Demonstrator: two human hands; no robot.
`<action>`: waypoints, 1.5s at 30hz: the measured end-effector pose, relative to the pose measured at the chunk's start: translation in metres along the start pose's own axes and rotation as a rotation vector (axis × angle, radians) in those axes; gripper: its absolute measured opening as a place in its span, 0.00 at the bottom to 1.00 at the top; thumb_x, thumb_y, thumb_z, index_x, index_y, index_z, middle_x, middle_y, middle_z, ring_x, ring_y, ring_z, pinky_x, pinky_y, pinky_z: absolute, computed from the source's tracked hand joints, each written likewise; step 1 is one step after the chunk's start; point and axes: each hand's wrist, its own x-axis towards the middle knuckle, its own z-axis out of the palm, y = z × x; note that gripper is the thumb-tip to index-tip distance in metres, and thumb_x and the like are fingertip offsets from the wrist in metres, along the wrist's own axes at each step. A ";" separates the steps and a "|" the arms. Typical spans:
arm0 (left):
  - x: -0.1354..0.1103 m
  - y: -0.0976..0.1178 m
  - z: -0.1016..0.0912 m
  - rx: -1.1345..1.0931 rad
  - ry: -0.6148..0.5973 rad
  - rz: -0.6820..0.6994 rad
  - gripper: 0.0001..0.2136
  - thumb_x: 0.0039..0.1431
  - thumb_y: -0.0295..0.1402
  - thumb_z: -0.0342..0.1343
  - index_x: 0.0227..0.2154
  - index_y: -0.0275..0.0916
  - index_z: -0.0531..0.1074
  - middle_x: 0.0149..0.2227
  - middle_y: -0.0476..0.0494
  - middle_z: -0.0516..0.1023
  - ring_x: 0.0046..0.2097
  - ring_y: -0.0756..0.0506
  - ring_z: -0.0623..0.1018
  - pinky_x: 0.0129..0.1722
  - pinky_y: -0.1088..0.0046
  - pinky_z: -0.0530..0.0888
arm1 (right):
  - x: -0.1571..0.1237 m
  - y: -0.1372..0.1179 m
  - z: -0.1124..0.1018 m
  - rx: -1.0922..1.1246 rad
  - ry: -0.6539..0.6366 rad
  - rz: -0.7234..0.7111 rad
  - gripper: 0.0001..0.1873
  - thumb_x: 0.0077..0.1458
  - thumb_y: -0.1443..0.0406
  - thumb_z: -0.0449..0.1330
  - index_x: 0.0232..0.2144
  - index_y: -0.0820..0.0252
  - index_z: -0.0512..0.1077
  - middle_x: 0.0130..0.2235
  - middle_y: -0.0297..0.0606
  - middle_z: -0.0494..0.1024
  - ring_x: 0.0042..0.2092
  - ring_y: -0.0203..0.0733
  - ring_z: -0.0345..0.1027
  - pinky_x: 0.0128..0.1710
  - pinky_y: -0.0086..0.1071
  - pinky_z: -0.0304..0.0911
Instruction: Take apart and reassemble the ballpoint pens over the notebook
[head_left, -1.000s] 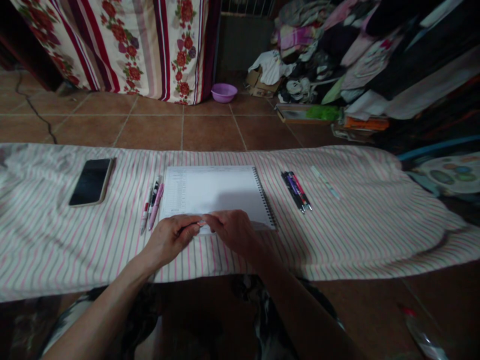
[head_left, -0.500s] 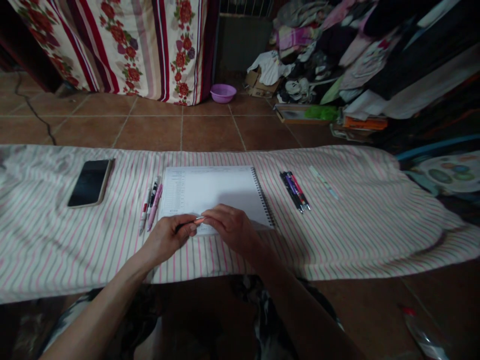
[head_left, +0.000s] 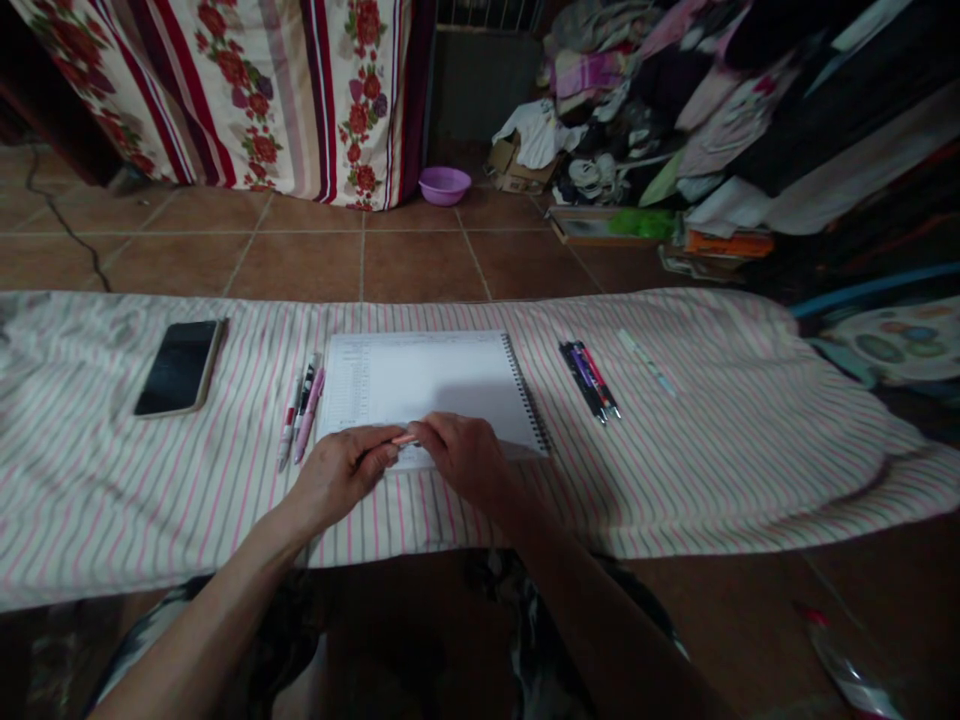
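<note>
Your left hand (head_left: pixel 337 478), right hand (head_left: pixel 465 460) together at frame centre, each pinching one end of pen (head_left: pixel 405 438); two-ended grip likely steadies it. Pen over notebook (head_left: pixel 442 375) lower edge. Spare pens (head_left: pixel 301 412) flank notebook, within reach.

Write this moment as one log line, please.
left hand: grips pen | right hand: grips its other end | where: over near edge of spiral notebook | around: phone, loose pens on striped cloth
</note>
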 end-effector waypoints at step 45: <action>-0.006 0.014 -0.021 -0.544 -0.053 -0.235 0.12 0.49 0.37 0.59 0.37 0.41 0.77 0.26 0.45 0.77 0.31 0.48 0.74 0.34 0.72 0.71 | -0.006 -0.015 -0.025 0.697 0.274 -0.345 0.09 0.53 0.64 0.57 0.35 0.64 0.73 0.30 0.40 0.76 0.32 0.33 0.69 0.32 0.25 0.64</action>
